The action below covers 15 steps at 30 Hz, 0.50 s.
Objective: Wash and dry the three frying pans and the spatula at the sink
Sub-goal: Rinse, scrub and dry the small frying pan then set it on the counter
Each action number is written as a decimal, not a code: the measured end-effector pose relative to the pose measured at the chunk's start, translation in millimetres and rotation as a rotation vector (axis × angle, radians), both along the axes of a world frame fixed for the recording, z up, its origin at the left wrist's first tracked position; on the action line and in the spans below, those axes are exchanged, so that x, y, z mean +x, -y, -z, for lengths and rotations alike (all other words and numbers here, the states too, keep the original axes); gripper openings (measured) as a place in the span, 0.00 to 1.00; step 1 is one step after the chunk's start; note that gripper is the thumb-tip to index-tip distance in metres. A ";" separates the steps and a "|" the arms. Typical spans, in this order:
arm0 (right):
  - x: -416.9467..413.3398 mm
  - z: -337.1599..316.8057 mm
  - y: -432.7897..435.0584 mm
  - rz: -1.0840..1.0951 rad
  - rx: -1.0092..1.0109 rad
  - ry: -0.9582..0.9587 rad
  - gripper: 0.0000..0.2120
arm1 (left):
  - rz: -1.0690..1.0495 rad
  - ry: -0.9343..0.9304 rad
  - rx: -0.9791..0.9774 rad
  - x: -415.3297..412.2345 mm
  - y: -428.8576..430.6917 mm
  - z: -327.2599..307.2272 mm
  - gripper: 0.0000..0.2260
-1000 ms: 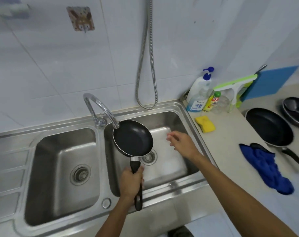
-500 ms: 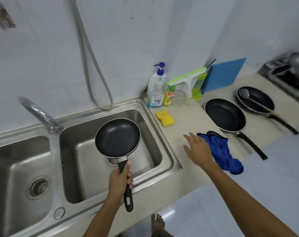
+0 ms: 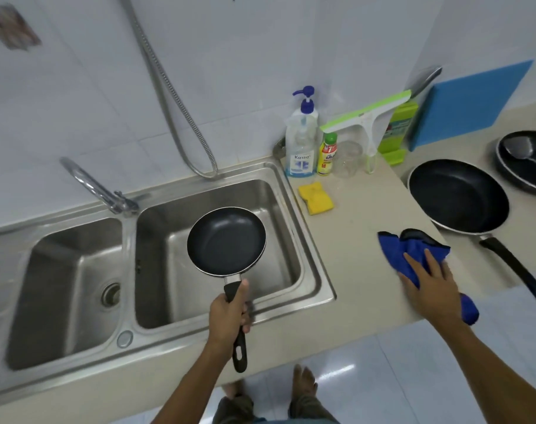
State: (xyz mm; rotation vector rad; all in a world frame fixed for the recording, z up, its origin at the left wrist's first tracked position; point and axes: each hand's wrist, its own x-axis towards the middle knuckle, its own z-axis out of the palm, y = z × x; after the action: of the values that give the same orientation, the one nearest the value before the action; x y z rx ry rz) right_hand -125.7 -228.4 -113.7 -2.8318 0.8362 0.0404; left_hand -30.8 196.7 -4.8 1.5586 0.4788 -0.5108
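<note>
My left hand (image 3: 228,313) grips the black handle of a small black frying pan (image 3: 226,241), held above the right basin of the steel sink (image 3: 306,240). My right hand (image 3: 429,283) rests with spread fingers on a crumpled blue cloth (image 3: 413,249) on the counter. A larger black frying pan (image 3: 458,195) sits on the counter to the right of the cloth, handle pointing toward me. A third dark pan (image 3: 527,162) lies at the far right edge with a grey spatula (image 3: 519,149) resting in it.
A yellow sponge (image 3: 315,194) lies beside the sink. A soap pump bottle (image 3: 301,139), a small yellow bottle (image 3: 327,154), a glass jar (image 3: 347,159) and a green squeegee (image 3: 367,117) stand at the wall. A blue board (image 3: 471,102) leans behind. The faucet (image 3: 95,185) points left.
My right hand moved right across the counter and came down on the blue cloth. The small pan stays in my left hand over the right basin. The view shifted slightly.
</note>
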 end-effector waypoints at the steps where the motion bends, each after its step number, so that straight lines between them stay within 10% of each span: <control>1: -0.4 1.6 1.2 0.007 0.012 0.018 0.28 | -0.003 0.000 -0.003 -0.1 1.1 -1.1 0.19; 15: 112.9 -100.7 -223.4 0.031 0.961 0.487 0.14 | -0.093 -0.181 -0.259 37.1 -19.7 -22.7 0.15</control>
State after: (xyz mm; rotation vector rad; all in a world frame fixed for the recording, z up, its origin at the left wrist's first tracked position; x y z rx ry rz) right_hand -12.8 -5.0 -13.0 -1.8099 0.5318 -0.1921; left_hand 6.3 216.4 17.9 1.2423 0.5965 -0.6199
